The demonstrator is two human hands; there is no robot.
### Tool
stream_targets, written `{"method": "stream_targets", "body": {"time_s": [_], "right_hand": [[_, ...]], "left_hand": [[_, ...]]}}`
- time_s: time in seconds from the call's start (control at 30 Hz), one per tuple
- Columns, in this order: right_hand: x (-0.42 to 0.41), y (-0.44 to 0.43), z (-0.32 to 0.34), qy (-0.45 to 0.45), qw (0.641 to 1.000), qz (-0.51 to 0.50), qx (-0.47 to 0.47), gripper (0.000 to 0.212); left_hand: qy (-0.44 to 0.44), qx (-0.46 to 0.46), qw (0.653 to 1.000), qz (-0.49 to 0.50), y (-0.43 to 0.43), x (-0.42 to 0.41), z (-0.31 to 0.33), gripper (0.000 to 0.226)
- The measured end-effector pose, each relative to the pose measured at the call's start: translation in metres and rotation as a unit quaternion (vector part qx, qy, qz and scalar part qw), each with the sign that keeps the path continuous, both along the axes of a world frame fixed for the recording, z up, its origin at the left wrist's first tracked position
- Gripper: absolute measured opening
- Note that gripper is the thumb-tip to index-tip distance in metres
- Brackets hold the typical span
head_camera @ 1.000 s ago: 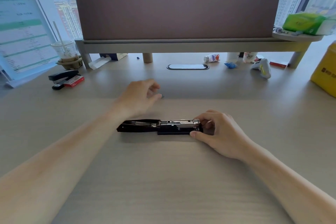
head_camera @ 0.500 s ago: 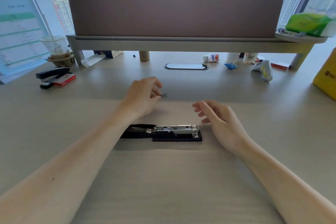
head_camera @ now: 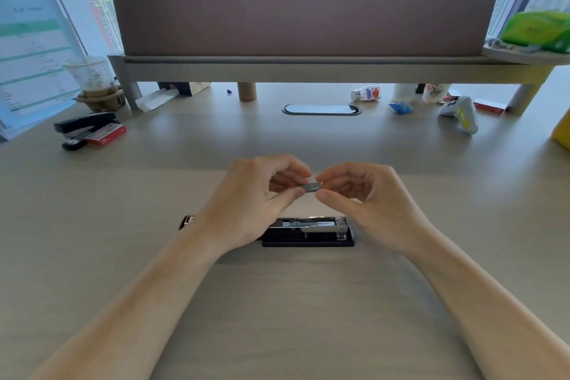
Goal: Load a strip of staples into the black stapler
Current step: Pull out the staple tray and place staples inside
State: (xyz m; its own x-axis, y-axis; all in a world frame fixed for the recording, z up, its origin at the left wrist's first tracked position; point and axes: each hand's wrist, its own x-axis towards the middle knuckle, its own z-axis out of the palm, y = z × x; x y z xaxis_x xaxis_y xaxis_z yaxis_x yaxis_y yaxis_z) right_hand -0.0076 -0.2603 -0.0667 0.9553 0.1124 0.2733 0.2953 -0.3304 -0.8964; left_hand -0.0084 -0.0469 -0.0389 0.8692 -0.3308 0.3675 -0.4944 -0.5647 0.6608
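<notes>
The black stapler [head_camera: 308,233] lies flat on the desk in front of me, folded open so its metal magazine faces up; my left wrist hides its left part. A short grey strip of staples [head_camera: 312,187] is held level above and behind the stapler. My left hand [head_camera: 256,197] pinches the strip's left end between thumb and fingers. My right hand [head_camera: 367,197] pinches its right end the same way. Both hands hover clear of the stapler.
A second black stapler [head_camera: 80,129] and a red staple box [head_camera: 106,134] lie at the far left. Behind stand a plastic cup [head_camera: 89,77], a desk riser [head_camera: 308,66] with a partition, a small bottle [head_camera: 365,93], a white controller [head_camera: 461,112] and a yellow box [head_camera: 563,133].
My right hand has let go of the stapler and risen to meet my left hand. Both now pinch the strip of staples, lifted above the stapler.
</notes>
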Motion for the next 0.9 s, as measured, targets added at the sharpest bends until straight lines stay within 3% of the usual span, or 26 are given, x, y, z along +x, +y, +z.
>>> {"method": "stream_targets", "body": {"time_s": [0.3, 0.37, 0.43, 0.5, 0.63, 0.77, 0.9], "right_hand": [[-0.001, 0.002, -0.001, -0.006, 1.000, -0.017, 0.006, 0.008], [-0.002, 0.001, 0.002, -0.033, 0.999, -0.012, 0.020, 0.008], [-0.006, 0.002, 0.004, -0.072, 0.997, -0.007, 0.012, 0.012], [-0.011, 0.004, 0.005, -0.107, 0.994, -0.006, -0.017, 0.013], [-0.015, 0.007, 0.009, -0.164, 0.985, -0.013, -0.051, 0.010], [-0.016, 0.008, 0.008, -0.176, 0.982, -0.018, -0.072, 0.012], [-0.014, 0.008, 0.008, -0.120, 0.992, -0.019, -0.027, 0.016]], "left_hand": [[0.046, -0.058, 0.997, 0.001, 0.000, 0.005, -0.004, 0.015], [0.132, -0.186, 0.974, 0.016, 0.003, 0.009, 0.001, 0.013], [0.247, -0.303, 0.920, 0.019, 0.007, 0.011, 0.009, 0.023], [0.319, -0.310, 0.896, 0.007, 0.009, 0.008, 0.015, 0.033], [0.383, -0.274, 0.881, -0.035, 0.004, 0.000, 0.016, 0.030], [0.378, -0.284, 0.879, -0.055, 0.006, 0.002, 0.014, 0.029], [0.278, -0.247, 0.927, -0.039, 0.005, 0.004, 0.009, 0.017]]}}
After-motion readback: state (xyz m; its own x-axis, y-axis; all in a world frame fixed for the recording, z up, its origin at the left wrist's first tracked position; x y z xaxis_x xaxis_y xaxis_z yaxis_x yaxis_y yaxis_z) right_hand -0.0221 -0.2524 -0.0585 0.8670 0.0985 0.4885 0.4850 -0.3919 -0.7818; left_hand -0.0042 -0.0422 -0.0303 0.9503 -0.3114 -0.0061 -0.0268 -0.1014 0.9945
